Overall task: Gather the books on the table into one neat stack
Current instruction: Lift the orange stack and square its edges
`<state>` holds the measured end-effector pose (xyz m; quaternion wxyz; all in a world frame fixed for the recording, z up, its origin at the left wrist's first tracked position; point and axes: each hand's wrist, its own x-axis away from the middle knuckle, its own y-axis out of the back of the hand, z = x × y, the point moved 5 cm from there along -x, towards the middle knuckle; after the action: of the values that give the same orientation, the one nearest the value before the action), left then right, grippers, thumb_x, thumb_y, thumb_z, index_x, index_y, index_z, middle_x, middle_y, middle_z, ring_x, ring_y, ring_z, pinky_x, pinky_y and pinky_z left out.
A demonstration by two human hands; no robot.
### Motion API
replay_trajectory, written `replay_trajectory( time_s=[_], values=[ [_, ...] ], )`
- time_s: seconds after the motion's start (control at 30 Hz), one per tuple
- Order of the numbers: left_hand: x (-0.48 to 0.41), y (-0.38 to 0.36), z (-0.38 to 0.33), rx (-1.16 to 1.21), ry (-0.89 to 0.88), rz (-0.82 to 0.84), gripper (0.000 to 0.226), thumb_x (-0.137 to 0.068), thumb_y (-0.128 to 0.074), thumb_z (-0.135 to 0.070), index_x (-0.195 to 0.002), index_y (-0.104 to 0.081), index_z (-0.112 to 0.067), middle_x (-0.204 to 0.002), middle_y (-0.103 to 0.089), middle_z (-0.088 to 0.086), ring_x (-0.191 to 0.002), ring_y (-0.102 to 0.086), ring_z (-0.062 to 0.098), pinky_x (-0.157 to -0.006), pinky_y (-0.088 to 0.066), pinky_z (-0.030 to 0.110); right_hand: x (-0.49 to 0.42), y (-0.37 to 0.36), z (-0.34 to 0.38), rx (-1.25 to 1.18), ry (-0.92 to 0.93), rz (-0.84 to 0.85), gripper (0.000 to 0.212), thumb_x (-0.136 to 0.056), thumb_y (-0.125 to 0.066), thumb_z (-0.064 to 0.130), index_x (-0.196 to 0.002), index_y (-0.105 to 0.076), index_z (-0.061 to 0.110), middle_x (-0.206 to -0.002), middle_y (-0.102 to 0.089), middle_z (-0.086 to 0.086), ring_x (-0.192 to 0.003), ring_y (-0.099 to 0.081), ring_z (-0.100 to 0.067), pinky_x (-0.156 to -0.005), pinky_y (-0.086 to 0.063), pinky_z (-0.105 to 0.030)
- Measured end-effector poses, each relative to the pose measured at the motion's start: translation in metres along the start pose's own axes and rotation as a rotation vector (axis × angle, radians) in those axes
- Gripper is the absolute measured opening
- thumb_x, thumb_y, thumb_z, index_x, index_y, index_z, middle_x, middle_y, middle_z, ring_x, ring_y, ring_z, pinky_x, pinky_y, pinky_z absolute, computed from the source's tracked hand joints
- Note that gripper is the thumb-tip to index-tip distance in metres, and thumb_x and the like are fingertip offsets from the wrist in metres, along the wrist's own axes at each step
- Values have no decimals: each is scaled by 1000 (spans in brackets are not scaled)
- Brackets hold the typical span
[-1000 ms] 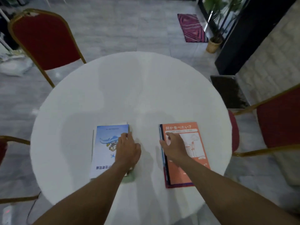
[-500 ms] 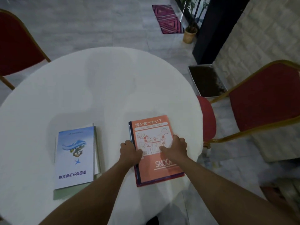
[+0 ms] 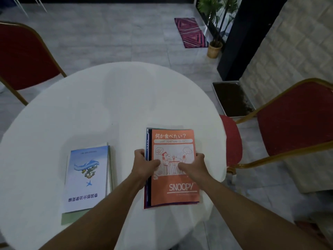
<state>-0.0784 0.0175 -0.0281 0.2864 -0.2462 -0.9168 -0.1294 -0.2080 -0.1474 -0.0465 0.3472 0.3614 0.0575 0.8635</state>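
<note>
An orange Snoopy book (image 3: 173,188) tops a small pile on the right side of the round white table (image 3: 111,105); darker book edges show under it along its left and bottom sides. My left hand (image 3: 145,164) grips the pile's left edge, thumb on the cover. My right hand (image 3: 193,165) grips its right edge, thumb on the cover too. A blue-and-white book (image 3: 86,175) lies to the left on top of a pale green book (image 3: 67,218), untouched by either hand.
Red chairs with gold frames stand at the back left (image 3: 19,55) and at the right (image 3: 295,116). On the floor are a dark tray (image 3: 232,98), a potted plant (image 3: 214,49) and a patterned mat (image 3: 191,32).
My left hand left the blue book and joined my right hand on the orange pile. Both hands now clasp that pile's two sides; the view shifted right.
</note>
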Motion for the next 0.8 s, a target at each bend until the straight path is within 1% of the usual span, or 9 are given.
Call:
replay_trajectory(
  time_s=[0.1, 0.2, 0.27, 0.33, 0.4, 0.5, 0.67, 0.73, 0.8],
  values=[
    [2, 6, -36, 13, -196, -31, 46, -79, -68, -2, -110, -40, -20, -104, -64, 4, -87, -72, 24, -57, -60, 30, 7, 7, 35, -88, 193, -73, 76, -71, -85, 18, -121, -29, 25, -109, -63, 7, -91, -72, -15, -73, -64, -31],
    [5, 14, -68, -22, -405, -73, 52, -70, -64, 0, -115, -47, -19, -109, -65, 2, -100, -68, 20, -72, -62, 37, 15, 10, 71, -130, 357, -141, 73, -65, -86, 20, -118, -40, 37, -102, -65, 19, -90, -70, -8, -68, -59, -21],
    [8, 19, -77, -20, -490, -117, 55, -68, -60, 3, -114, -42, -21, -108, -63, -2, -102, -66, 17, -75, -61, 40, 17, 10, 84, -155, 432, -201, 63, -66, -86, 18, -107, -46, 45, -97, -66, 20, -87, -70, 2, -70, -59, -19],
    [12, 21, -78, -33, -569, -132, 56, -71, -57, 7, -109, -33, -27, -106, -59, -6, -101, -66, 15, -71, -60, 39, 19, 11, 88, -166, 465, -244, 60, -67, -85, 15, -107, -50, 41, -94, -66, 22, -83, -67, 13, -71, -57, -16],
    [16, 18, -75, -90, -645, -102, 61, -75, -53, 11, -109, -26, -33, -108, -56, -9, -103, -64, 5, -74, -59, 26, 20, 11, 82, -180, 454, -240, 59, -68, -84, 16, -113, -52, 35, -97, -67, 19, -85, -68, 7, -75, -60, -22],
    [20, 16, -75, -213, -722, -78, 63, -78, -52, 12, -114, -22, -29, -110, -52, -12, -107, -59, -8, -76, -53, 9, 20, 11, 75, -164, 453, -207, 60, -71, -82, 16, -120, -51, 32, -103, -69, 16, -93, -70, -4, -82, -63, -34],
    [15, 18, -79, -292, -708, -63, 61, -78, -53, 11, -109, -24, -33, -106, -53, -16, -102, -59, -12, -68, -50, 3, 18, 11, 78, -165, 438, -150, 58, -75, -80, 12, -124, -53, 28, -110, -71, 8, -102, -70, -16, -89, -62, -44],
    [14, 20, -79, -296, -697, -64, 61, -78, -54, 10, -104, -25, -38, -105, -54, -17, -100, -60, -11, -65, -50, 3, 19, 10, 79, -174, 442, -129, 58, -76, -81, 14, -125, -53, 27, -111, -71, 8, -102, -71, -17, -87, -63, -43],
    [13, 21, -77, -318, -699, -64, 61, -79, -55, 8, -102, -26, -40, -106, -55, -12, -98, -62, -4, -65, -50, 3, 21, 9, 78, -181, 445, -140, 58, -76, -81, 15, -124, -53, 29, -109, -70, 12, -99, -71, -14, -85, -63, -38]
  ],
)
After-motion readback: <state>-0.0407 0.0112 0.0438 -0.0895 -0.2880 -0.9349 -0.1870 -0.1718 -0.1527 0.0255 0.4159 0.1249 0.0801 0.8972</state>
